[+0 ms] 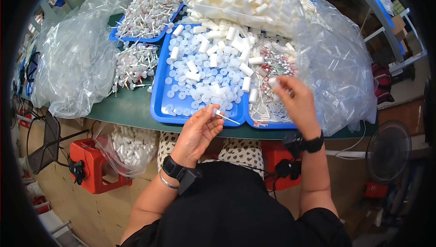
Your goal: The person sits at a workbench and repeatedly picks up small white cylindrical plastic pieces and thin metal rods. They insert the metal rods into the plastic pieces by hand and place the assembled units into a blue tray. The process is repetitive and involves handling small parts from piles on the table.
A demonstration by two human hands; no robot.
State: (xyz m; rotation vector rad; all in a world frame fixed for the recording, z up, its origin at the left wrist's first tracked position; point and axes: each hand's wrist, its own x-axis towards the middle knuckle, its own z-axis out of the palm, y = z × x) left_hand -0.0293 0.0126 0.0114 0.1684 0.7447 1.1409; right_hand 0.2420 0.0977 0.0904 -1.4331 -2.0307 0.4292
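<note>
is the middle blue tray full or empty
Partly full: translucent discs and scattered white cylinders cover much of the tray, but bare blue shows along its left side.

White stick in left grip, blue tray

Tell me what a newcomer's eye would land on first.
Probably the big clear bag of white cylinders at top centre, then the blue tray of translucent discs in front of it. Next, the left hand pinches a white-stemmed piece at the tray's near edge; the right hand, farther right, seems to hold a blurred white piece.
</note>
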